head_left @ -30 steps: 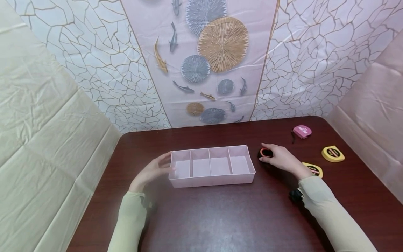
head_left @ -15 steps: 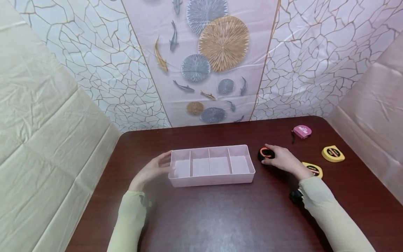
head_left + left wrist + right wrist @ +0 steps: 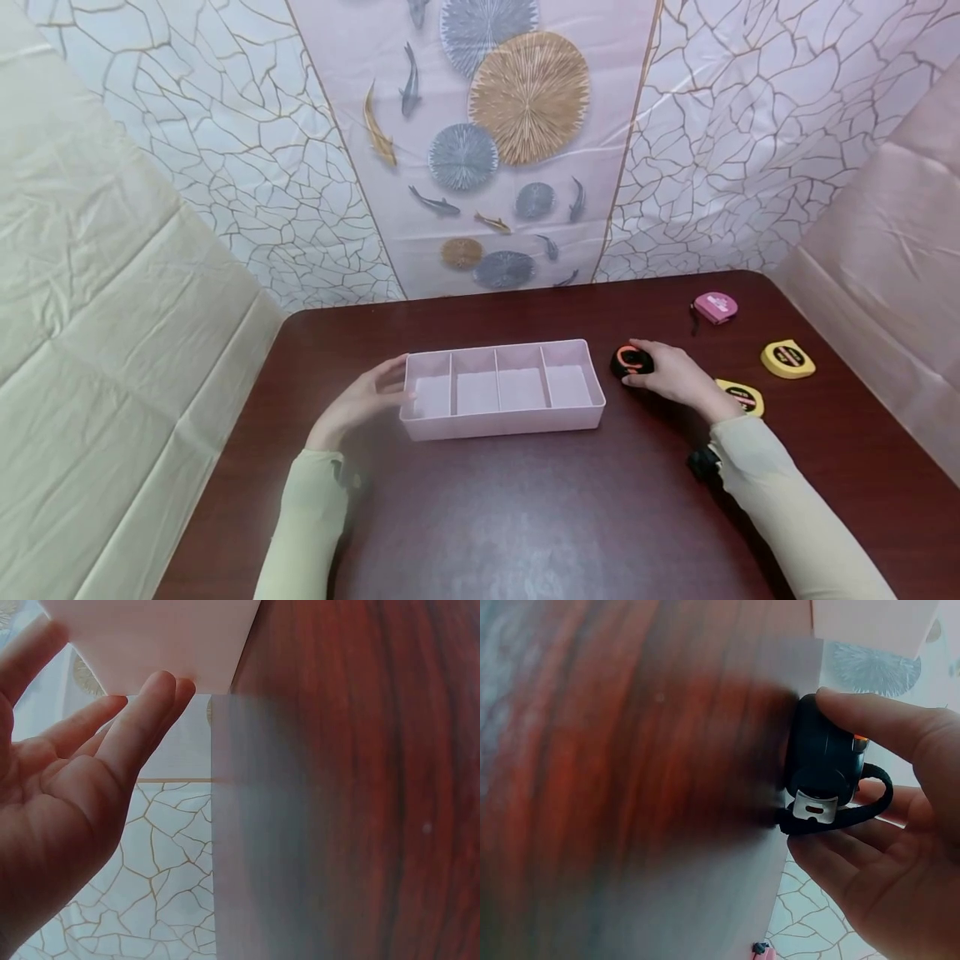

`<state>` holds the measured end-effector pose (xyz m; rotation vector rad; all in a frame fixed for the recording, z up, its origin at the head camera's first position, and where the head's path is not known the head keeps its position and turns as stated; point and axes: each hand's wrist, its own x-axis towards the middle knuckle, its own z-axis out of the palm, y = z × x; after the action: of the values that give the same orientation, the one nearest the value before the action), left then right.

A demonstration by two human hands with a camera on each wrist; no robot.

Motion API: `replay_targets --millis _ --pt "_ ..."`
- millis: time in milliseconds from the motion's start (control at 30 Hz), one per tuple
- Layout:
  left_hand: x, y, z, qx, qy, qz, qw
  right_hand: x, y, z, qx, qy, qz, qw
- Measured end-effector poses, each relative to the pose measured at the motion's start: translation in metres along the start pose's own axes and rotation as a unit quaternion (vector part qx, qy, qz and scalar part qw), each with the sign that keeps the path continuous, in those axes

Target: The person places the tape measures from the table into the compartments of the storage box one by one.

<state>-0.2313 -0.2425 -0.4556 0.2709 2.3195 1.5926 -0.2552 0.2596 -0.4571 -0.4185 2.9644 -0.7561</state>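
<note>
A pale pink tray (image 3: 501, 423) with dividers stands on the table in the head view. At its left end is my left hand (image 3: 358, 406), its fairly straight fingers spread and touching the end wall. The left wrist view shows these fingertips (image 3: 157, 684) against the tray's outside. To the right of the tray my right hand (image 3: 675, 375) holds a black and orange tape measure (image 3: 632, 362) between thumb and fingers. In the right wrist view, the tape measure (image 3: 821, 750) shows a metal end hook and a black strap loop, and sits at the table surface.
Beside my right wrist lies a yellow tape measure (image 3: 742, 397), partly hidden by the arm. Another yellow tape measure (image 3: 787, 359) is farther right, with a pink tape measure (image 3: 716, 307) behind it. Patterned cloth (image 3: 337, 208) hangs along the dark red table's (image 3: 480, 517) back edge.
My right hand has drawn back slightly to the right, showing more of the black tape measure. My left hand stays at the tray's end. The head view has shifted a little.
</note>
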Motion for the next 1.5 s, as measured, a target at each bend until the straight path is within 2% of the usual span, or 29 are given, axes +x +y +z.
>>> replay_targets --millis 367,667,733,833,967,1167,1400,1500 --pt "-0.0016 0.001 0.0012 0.025 0.012 -0.001 0.9996 0.0006 0.0018 0.0 -0.001 0.013 -0.007 1.0" --pt "-0.0017 0.0001 -0.0006 -0.013 -0.009 -0.002 0.9999 0.0019 0.0027 -0.0001 0.004 0.02 -0.017 1.0" --pt "-0.0049 0.0061 -0.0005 -0.018 -0.016 -0.004 0.9997 0.0021 0.0018 -0.0007 0.005 0.022 -0.018 1.0" --pt "-0.005 0.0065 -0.0008 -0.021 -0.017 -0.002 0.9996 0.0023 0.0007 -0.0021 0.006 0.024 -0.019 0.999" --pt "-0.0015 0.0006 -0.0007 -0.016 -0.007 0.003 0.9998 0.0023 0.0035 -0.0018 0.011 0.023 -0.02 0.999" --pt "-0.0004 0.0014 0.0012 -0.01 -0.004 0.01 0.9999 0.0027 0.0079 -0.0001 0.019 0.025 -0.024 0.999" --pt "0.0006 0.0009 0.0023 -0.021 0.009 -0.001 0.9997 0.0054 0.0075 -0.0015 0.014 0.029 -0.029 0.999" --pt "0.0006 0.0001 0.0021 -0.018 0.015 0.007 0.9997 0.0055 0.0068 -0.0026 0.015 0.028 -0.028 0.999"
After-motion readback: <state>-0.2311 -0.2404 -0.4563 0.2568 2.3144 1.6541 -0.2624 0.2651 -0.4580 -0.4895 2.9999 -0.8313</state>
